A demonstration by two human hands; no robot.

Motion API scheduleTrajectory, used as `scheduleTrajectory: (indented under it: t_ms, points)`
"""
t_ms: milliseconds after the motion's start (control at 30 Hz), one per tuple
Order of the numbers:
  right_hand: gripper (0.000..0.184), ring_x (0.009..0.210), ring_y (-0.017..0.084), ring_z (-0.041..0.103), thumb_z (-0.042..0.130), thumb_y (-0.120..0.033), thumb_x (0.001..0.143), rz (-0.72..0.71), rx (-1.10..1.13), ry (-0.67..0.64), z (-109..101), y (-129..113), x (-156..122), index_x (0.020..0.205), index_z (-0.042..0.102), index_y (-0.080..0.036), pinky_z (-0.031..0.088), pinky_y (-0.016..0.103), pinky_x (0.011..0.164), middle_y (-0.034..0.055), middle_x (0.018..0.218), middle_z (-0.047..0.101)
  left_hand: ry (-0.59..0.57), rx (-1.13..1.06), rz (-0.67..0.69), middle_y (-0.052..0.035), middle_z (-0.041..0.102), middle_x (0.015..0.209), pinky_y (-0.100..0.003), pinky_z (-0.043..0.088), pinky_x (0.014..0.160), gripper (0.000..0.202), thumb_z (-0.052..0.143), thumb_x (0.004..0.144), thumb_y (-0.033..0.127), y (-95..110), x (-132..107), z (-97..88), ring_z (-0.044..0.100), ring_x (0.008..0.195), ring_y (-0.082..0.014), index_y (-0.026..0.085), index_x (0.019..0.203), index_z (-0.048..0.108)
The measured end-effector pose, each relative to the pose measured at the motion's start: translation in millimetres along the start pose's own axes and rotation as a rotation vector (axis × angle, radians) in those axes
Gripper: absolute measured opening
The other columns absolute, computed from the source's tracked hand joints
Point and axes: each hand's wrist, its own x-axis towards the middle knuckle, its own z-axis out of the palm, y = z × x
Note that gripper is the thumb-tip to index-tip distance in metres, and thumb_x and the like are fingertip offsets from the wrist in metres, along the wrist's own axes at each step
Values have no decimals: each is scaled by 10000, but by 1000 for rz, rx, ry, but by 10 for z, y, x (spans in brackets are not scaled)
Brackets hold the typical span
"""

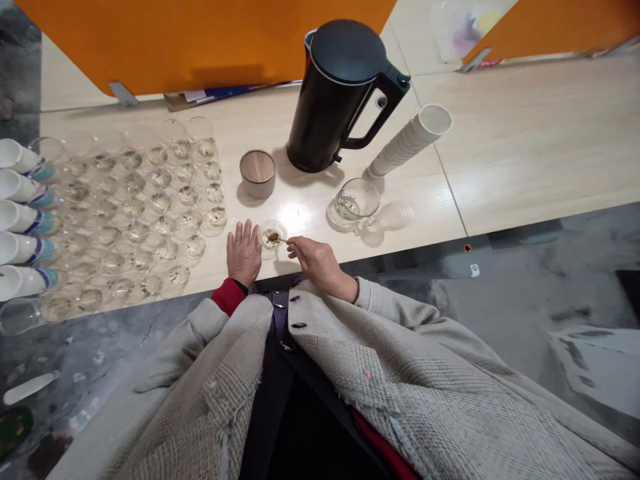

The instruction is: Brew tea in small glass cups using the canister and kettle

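My right hand [316, 263] pinches the handle of a small gold-coloured spoon [274, 237]. Its bowl is over a small clear cup [270, 244], with dark bits like tea leaves in or beneath it. Flat on the table just left of that cup lies my left hand [243, 253], fingers stretched out, holding nothing. Whether its edge touches the cup I cannot tell. Behind them is a round tin [258, 183] with a wooden lid. To the right, a ribbed glass [357, 200] has some green leaves in its bottom.
Rows of clear cups [133, 207] with leaf bits fill the table's left side. Stacked paper cups [23, 220] lie at the far left. A black electric kettle [340, 100] and a leaning stack of white cups [413, 143] stand behind, before an orange divider [200, 40].
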Motion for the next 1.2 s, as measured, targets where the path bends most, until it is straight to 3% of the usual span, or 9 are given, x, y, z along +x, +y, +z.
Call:
scheduleTrajectory:
  t_ms: [400,533,667,767,900,1200]
  points:
    - [389,778,166,811,400,-421,1146,-51,69,66,-88,-51,15,1103,714,-195,621,270,715,60,889,815,-6,24,-9,-140,366,1752,-631,220,1339,560,341,1096,302,7,7,6,258,1665,-363,150,1614,491]
    - [328,765,140,813,474,-418,1131,-57,203,214,-356,-195,-43,1084,724,-211,649,258,724,27,884,814,-10,23,-9,-131,366,1754,-621,217,1345,561,338,1097,296,-4,10,10,258,1666,-352,155,1618,490]
    - [280,756,156,816,536,-411,1110,15,253,487,-672,-219,-144,1065,740,-224,687,310,737,14,885,806,-16,16,-15,-128,360,1758,-611,205,1353,564,361,1088,294,-22,16,26,252,1669,-344,158,1621,485]
    - [305,796,175,823,539,-462,1100,104,226,672,-796,-37,-184,1104,733,-227,706,355,774,23,944,796,-9,10,-13,-125,363,1757,-607,201,1354,563,370,1082,291,-30,20,36,250,1670,-340,162,1617,491]
    - [362,784,174,821,524,-521,1087,185,123,766,-786,304,-188,1110,722,-219,697,335,745,39,997,794,-4,18,-3,-128,360,1759,-616,206,1348,569,372,1075,279,-40,18,43,258,1665,-359,144,1614,492]
    - [470,736,212,820,436,-587,1066,390,71,668,-598,821,-116,1077,689,-192,645,327,672,98,973,827,53,-39,9,-143,370,1751,-629,188,1346,569,371,1069,290,-96,34,104,248,1669,-358,148,1603,507]
